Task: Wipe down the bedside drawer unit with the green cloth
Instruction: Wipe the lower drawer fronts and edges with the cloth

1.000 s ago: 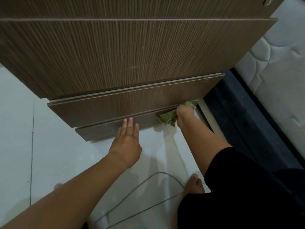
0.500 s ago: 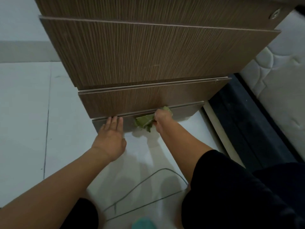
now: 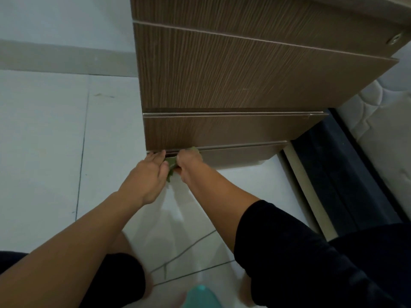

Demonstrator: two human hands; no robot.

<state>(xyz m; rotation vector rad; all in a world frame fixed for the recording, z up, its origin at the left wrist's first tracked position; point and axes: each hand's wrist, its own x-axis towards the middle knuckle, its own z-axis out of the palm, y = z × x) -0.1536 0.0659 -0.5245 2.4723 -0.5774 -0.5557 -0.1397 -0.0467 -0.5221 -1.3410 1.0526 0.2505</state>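
The brown wood-grain bedside drawer unit (image 3: 233, 81) fills the upper middle of the head view, its drawer fronts stepping down to a low base strip (image 3: 240, 157) at the floor. My right hand (image 3: 189, 162) grips the crumpled green cloth (image 3: 171, 165) against the left end of that strip. Only a small part of the cloth shows between my hands. My left hand (image 3: 149, 176) lies with straight fingers on the strip's left corner, right beside the cloth.
White tiled floor (image 3: 44, 141) spreads to the left and below the unit. A dark bed frame (image 3: 347, 170) and a white quilted mattress (image 3: 387, 130) stand at the right. A thin cable (image 3: 189, 245) lies on the floor near my knees. A teal object (image 3: 200, 296) shows at the bottom edge.
My right hand has slid the cloth leftward along the base strip, from its right end to its left end. My left hand stayed on the strip and the two hands now meet.
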